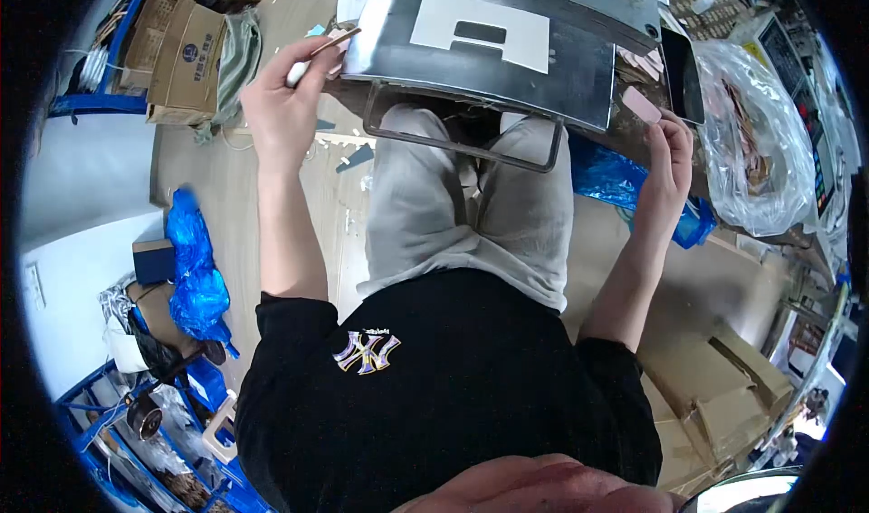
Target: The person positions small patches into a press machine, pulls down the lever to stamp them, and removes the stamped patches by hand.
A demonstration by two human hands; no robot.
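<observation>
My left hand (pixel 288 97) is closed around a thin brown stick (pixel 337 42), left of a metal machine (pixel 398 52). Something small and white shows between its fingers. On the machine's shiny front plate lies a white flat piece (pixel 525 35) with a dark rectangular opening. At the machine's right side my right hand (pixel 670 156) pinches a small pink rectangular piece (pixel 641 105) between its fingertips. More pale pink pieces (pixel 644 63) lie just above that hand, beside a dark tray (pixel 681 77).
A metal bar frame (pixel 462 152) hangs below the machine, over my legs. A clear plastic bag (pixel 756 142) sits at the right. Cardboard boxes (pixel 187 56) stand at the upper left. Blue plastic (pixel 602 174) hangs below the right bench; scraps (pixel 355 158) lie on the floor.
</observation>
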